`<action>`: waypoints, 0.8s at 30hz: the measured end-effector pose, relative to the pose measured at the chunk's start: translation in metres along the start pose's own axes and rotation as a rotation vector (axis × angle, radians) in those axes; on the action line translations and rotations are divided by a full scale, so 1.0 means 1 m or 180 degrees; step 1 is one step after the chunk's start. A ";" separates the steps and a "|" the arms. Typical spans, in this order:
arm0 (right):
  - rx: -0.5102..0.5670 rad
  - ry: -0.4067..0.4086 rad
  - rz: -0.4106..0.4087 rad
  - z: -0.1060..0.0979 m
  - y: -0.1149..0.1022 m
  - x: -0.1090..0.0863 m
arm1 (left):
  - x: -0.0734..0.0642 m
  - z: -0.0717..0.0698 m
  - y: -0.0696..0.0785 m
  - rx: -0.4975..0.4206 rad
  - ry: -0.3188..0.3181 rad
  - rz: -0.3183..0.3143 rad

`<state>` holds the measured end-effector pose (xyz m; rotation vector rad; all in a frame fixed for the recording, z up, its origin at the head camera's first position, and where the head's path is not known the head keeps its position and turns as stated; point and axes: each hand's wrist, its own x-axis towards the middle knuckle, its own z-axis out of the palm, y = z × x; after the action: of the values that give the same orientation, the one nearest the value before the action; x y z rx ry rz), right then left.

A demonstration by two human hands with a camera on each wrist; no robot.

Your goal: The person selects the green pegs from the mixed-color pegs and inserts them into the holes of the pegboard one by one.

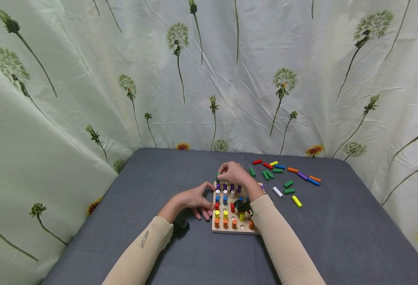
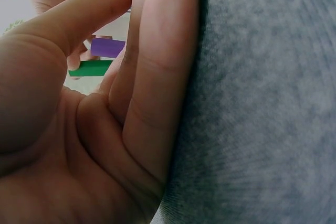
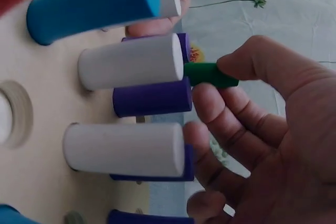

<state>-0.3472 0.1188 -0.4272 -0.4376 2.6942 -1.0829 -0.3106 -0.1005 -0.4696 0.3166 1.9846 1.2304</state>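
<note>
A wooden pegboard (image 1: 230,230) carries upright cylindrical pegs in colour rows, from orange pegs (image 1: 225,223) in front to purple pegs (image 1: 225,187) behind. My right hand (image 1: 235,173) pinches a green peg (image 3: 207,73) between thumb and fingers over the board's back left corner. White pegs (image 3: 131,150) partly cover the purple ones in the right wrist view; the green peg's lower end is hidden there. At the board's left edge, fingertips of my left hand (image 1: 193,198) touch the side, digits spread. That hand's other fingers lie along the table in the left wrist view.
Loose pegs lie scattered right of the board, among them green pegs (image 1: 289,191), a white peg (image 1: 277,192) and a yellow peg (image 1: 296,201). A grey cloth (image 1: 152,178) covers the table. Behind it hangs a flowered curtain (image 1: 230,99).
</note>
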 end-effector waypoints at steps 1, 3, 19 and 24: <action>-0.0008 -0.0015 0.0015 0.001 0.000 0.000 | 0.000 0.000 0.000 0.0001 0.0001 0.0004; -0.0014 -0.0050 0.0047 0.004 0.001 0.000 | 0.000 0.001 0.000 0.0000 0.0004 0.0010; -0.0030 -0.0126 0.0084 0.006 0.001 0.000 | 0.000 0.001 0.002 -0.0010 0.0009 0.0007; -0.0011 -0.0133 0.0077 0.007 0.001 0.001 | -0.001 0.001 0.002 -0.0015 0.0008 0.0010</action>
<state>-0.3467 0.1148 -0.4330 -0.4222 2.6587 -1.0509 -0.3092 -0.0995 -0.4681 0.3162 1.9837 1.2377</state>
